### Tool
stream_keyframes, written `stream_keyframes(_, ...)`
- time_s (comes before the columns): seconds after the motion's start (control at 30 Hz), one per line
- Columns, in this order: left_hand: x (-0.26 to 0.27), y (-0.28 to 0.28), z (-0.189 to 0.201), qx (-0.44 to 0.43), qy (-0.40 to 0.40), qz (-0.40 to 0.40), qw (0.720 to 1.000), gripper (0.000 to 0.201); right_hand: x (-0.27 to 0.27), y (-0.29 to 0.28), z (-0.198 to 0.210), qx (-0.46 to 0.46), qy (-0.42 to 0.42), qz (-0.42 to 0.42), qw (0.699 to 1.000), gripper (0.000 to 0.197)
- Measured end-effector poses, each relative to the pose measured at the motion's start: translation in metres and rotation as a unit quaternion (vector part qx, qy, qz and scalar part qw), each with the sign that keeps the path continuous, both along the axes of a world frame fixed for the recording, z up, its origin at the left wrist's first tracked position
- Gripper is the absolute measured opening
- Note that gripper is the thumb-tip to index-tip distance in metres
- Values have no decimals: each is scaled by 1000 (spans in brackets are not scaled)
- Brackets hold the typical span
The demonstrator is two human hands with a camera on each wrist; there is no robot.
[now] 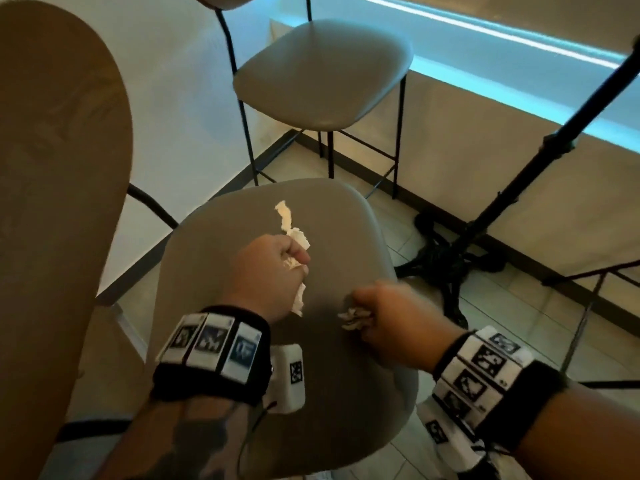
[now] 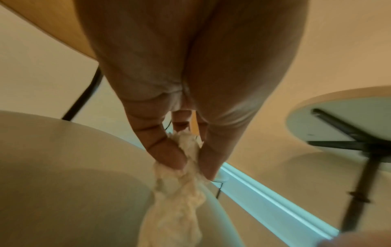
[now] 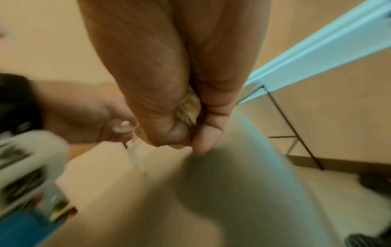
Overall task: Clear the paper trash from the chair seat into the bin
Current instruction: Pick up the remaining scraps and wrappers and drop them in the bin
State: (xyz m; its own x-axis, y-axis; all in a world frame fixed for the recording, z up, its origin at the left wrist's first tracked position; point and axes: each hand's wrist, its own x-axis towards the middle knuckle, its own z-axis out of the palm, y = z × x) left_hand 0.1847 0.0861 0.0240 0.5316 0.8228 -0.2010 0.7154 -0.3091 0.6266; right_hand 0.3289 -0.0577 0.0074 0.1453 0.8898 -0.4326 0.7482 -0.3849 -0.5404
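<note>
Setting: tiled floor, pale wall, black-framed stools beside a counter edged with a cyan light strip (image 1: 485, 32).
Surface: grey chair seat (image 1: 263, 393), near stool, directly below both hands.
Left hand (image 1: 270, 271): curled round crumpled white paper (image 1: 298, 237); fingers (image 2: 167, 155) and thumb pinching it, loose tails hanging above and below the fist.
Right hand (image 1: 391, 320): closed tight on a smaller paper wad (image 1: 351, 318), only its edge showing past the fist; wrist view blurred, wad possibly printed or patterned.
Paper location: all visible scraps held just over the seat; upper tail of the left strip perhaps brushing the seat, hard to tell.
Bin: not in view.
Step in hand: gathering, judged nearly complete; carrying to the bin next.
Doing it well: tuck trailing tails into the fist before lifting, lest a piece tear off or drop; keep both fists closed through the turn; check the seat once lifted; release only directly over the bin mouth.
Count: two hands, two wristbands with printed markers, two paper bundles, two stools (image 1: 322, 74), one pedestal table base (image 1: 446, 261), one wooden chair back (image 1: 52, 202) at left.
</note>
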Motion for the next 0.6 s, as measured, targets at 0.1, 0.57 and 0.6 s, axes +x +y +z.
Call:
stream_keyframes(0.1,11,-42,8,-17,-39,-51,998,13,29,-44,3,31,75,-128,988,13)
stream_keyframes(0.57,169,-298,-89,-180,-45,-340,922,13,104,-428,-129,-55,104,-575,809,25)
stream_keyframes(0.6,179,-317,-106,-191,-29,-352,916,14,103,-450,-145,-63,103,-589,799,25)
